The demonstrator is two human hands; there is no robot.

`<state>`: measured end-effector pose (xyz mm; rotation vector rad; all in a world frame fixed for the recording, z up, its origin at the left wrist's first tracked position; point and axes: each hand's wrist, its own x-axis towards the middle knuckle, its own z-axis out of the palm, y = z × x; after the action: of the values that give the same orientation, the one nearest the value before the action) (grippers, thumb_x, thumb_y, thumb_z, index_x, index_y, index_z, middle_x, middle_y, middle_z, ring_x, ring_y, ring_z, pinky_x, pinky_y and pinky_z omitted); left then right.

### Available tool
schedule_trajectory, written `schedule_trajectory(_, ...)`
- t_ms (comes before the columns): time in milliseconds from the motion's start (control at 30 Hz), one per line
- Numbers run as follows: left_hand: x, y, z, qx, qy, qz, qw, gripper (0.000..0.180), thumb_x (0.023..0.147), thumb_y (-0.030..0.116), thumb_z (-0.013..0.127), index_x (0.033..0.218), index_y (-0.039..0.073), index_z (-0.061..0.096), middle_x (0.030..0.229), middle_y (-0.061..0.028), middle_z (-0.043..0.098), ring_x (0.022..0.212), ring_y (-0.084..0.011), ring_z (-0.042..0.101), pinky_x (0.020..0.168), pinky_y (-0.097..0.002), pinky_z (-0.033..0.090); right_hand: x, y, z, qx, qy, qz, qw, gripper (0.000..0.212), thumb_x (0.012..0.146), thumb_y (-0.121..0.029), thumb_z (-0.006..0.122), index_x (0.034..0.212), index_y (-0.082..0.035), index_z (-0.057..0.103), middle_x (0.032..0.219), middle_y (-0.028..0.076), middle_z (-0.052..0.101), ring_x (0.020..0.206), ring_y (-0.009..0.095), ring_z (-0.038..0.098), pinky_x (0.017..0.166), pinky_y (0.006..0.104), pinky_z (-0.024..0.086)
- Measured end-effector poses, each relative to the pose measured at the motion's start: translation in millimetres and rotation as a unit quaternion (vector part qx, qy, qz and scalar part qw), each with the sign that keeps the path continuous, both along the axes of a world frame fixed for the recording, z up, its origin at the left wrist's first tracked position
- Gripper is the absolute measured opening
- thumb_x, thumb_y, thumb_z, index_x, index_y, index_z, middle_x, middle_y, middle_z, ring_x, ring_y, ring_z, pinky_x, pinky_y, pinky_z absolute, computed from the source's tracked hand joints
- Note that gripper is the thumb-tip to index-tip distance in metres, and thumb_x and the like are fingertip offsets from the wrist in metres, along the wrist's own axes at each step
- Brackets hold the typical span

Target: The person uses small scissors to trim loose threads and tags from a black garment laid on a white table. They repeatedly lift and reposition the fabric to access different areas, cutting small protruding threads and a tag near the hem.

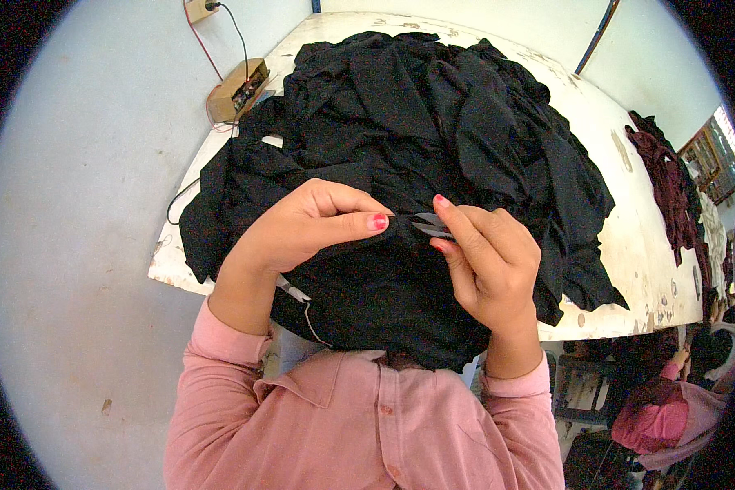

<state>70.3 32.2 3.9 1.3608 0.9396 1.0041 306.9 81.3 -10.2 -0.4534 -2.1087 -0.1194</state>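
1. Fingers of the left hand (302,224) pinch a fold of black garment (359,286), thumb and forefinger pressed shut on the cloth, up close over the table's (653,269) near edge.
2. Right hand (490,261) is closed round small thread snips (429,224), blades touching the pinched fold.
3. Risk, as I judge it: the blade tips sit just beside the left thumbnail, so a slip could nick it.
4. Black on black hides stray threads; the snips could bite the fabric instead.
5. Garment pile (433,106) crowds behind and could drag on the held cloth.
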Motion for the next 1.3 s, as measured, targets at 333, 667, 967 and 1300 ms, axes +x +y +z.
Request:
schedule_trajectory(333, 10.2, -1.7, 0.9, 0.015, 0.002, 0.027, 1.000, 0.018, 0.086, 0.016, 0.066, 0.087, -0.002, 0.069, 0.077, 0.0014, 0.060, 0.071, -0.0057, 0.051, 0.064, -0.0213, 0.038, -0.1, 0.5, 2.9, -0.006, -0.015, 0.017, 1.000, 0.039, 0.073, -0.017, 0.073, 0.112, -0.011, 0.068, 0.088, 0.003, 0.066, 0.061, 0.019, 0.056, 0.053, 0.0302, 0.044)
schedule_trajectory(667, 10.4, -3.4, 3.0, 0.003, 0.008, 0.026, 1.000, 0.020, 0.087, 0.016, 0.066, 0.092, -0.002, 0.071, 0.078, 0.0007, 0.061, 0.073, -0.0055, 0.052, 0.065, -0.0212, 0.040, 0.5, 0.3, 3.7, -0.016, -0.017, 0.025, 0.999, 0.039, 0.073, -0.016, 0.073, 0.111, -0.011, 0.068, 0.088, 0.004, 0.066, 0.061, 0.019, 0.056, 0.053, 0.0306, 0.044)
schedule_trajectory(967, 11.1, -2.6, -1.6, -0.014, -0.008, 0.017, 1.000, 0.022, 0.088, 0.018, 0.065, 0.095, -0.001, 0.072, 0.085, -0.0008, 0.068, 0.078, -0.0063, 0.058, 0.074, -0.0205, 0.044, -3.3, -0.1, 3.0, 0.010, -0.030, 0.023, 0.999, 0.041, 0.072, -0.016, 0.073, 0.113, -0.011, 0.067, 0.087, 0.001, 0.065, 0.061, 0.018, 0.054, 0.052, 0.0299, 0.042)
schedule_trajectory(1300, 12.6, -0.6, -3.3, -0.045, -0.033, 0.008, 0.998, 0.026, 0.092, 0.025, 0.062, 0.092, 0.000, 0.071, 0.084, 0.0042, 0.065, 0.078, -0.0021, 0.052, 0.072, -0.0191, 0.041, -5.9, -3.1, 3.9, 0.063, -0.039, -0.017, 0.997, 0.037, 0.073, -0.018, 0.072, 0.109, -0.011, 0.069, 0.086, 0.000, 0.065, 0.059, 0.015, 0.052, 0.049, 0.0287, 0.039)
